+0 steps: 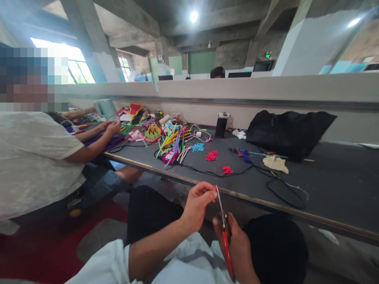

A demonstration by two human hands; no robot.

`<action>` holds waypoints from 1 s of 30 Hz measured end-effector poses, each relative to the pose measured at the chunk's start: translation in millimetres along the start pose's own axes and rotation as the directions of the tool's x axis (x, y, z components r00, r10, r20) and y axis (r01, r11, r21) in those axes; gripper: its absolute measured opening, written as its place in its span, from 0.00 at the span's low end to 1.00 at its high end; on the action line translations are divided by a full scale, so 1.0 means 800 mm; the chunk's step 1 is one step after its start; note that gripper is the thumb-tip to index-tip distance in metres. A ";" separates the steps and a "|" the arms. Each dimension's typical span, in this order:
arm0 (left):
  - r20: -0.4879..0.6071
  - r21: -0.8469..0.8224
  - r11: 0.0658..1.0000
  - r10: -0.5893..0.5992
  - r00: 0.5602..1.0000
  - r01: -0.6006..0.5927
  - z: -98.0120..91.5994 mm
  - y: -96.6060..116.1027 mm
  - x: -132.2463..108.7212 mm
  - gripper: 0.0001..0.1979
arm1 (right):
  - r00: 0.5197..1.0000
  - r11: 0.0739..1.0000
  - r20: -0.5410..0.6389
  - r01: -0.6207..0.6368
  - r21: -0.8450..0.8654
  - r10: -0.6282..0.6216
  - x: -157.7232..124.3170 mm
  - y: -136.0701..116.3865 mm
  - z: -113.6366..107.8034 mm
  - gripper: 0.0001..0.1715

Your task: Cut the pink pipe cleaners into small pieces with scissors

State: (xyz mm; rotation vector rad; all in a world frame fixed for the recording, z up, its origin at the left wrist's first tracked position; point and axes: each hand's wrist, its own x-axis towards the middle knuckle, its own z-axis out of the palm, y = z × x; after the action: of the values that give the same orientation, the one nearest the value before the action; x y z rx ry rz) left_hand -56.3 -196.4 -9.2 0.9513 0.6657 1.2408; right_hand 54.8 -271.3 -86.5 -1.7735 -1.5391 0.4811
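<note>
My right hand is closed around red-handled scissors, whose blades point up toward the table edge. My left hand is pinched shut beside the blade tips, on something too small to make out. Both hands hover over my lap, just in front of the dark grey table. On the table beyond lie small red pieces, another red piece and a blue bundle.
A heap of coloured pipe cleaners sits at the left, with black cables trailing across. A black bag, a dark cup and a glue gun stand further back. A person in a white shirt works at the left.
</note>
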 end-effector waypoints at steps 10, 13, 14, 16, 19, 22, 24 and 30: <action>-0.011 0.023 1.000 -0.010 1.000 0.010 0.003 0.003 -0.002 0.03 | 1.000 0.998 0.003 -0.022 -0.050 0.022 -0.003 0.013 0.012 0.33; -0.007 0.003 1.000 -0.026 1.000 0.026 0.003 0.004 -0.002 0.02 | 0.999 0.998 -0.004 -0.047 0.029 0.047 -0.001 0.012 0.010 0.31; -0.002 -0.011 0.999 -0.032 0.999 0.032 0.002 0.004 -0.003 0.02 | 0.998 0.996 -0.019 -0.056 0.070 0.057 0.000 0.010 0.006 0.30; 0.021 -0.037 0.998 -0.050 0.999 0.050 0.000 0.006 -0.003 0.02 | 0.996 0.985 -0.058 -0.060 0.163 0.071 0.003 0.003 -0.003 0.28; 0.106 0.012 0.991 -0.136 0.985 0.136 -0.008 0.007 -0.006 0.02 | 0.984 0.951 -0.134 -0.069 0.302 0.114 0.006 -0.013 -0.018 0.30; 0.197 0.178 0.952 -0.281 0.939 0.248 -0.020 0.002 -0.014 0.03 | 0.976 0.910 -0.147 -0.087 0.406 0.158 0.007 -0.025 -0.026 0.31; 0.218 0.316 0.915 -0.329 0.919 0.252 -0.028 -0.003 -0.020 0.04 | 0.988 0.897 -0.091 -0.072 0.437 0.124 0.007 -0.030 -0.028 0.30; 0.227 0.655 0.750 -0.310 0.923 0.091 -0.041 -0.008 -0.029 0.01 | 0.998 0.924 -0.044 -0.026 0.381 0.046 0.006 -0.031 -0.026 0.25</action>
State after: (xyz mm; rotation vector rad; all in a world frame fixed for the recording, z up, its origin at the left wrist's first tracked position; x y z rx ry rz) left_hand -86.5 -211.9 -32.5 1.5619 0.9221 0.6233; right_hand 52.9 -271.8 -53.9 -1.5006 -1.2765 0.6957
